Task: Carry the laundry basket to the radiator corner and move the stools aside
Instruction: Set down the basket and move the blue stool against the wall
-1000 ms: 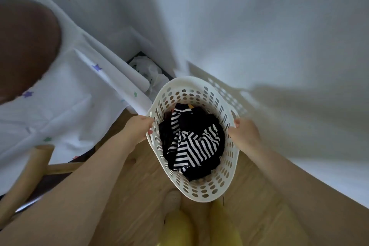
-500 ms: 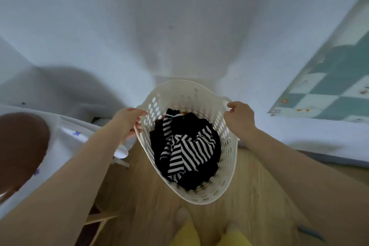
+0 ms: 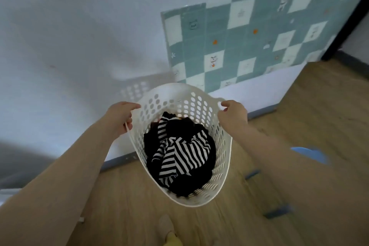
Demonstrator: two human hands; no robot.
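Observation:
I hold a white perforated plastic laundry basket (image 3: 223, 146) in the air in front of me, above a wooden floor. Black and black-and-white striped clothes (image 3: 179, 156) fill its bottom. My left hand (image 3: 119, 116) grips the rim on the left side. My right hand (image 3: 233, 114) grips the handle on the right side. A blue stool (image 3: 307, 153) shows at the right, mostly hidden behind my right forearm, with its blue legs (image 3: 277, 212) blurred on the floor. No radiator is in view.
A white wall (image 3: 69, 46) stands close ahead, with a teal and white checked mat (image 3: 249, 42) fixed to it at the right. A dark door frame (image 3: 343, 32) is at the far right. Wooden floor (image 3: 319, 106) stretches to the right.
The view has swung right along the wall with the basket still in both hands. The white starred bedding and wooden legs at the left are gone; the checked mat and blue stool have appeared.

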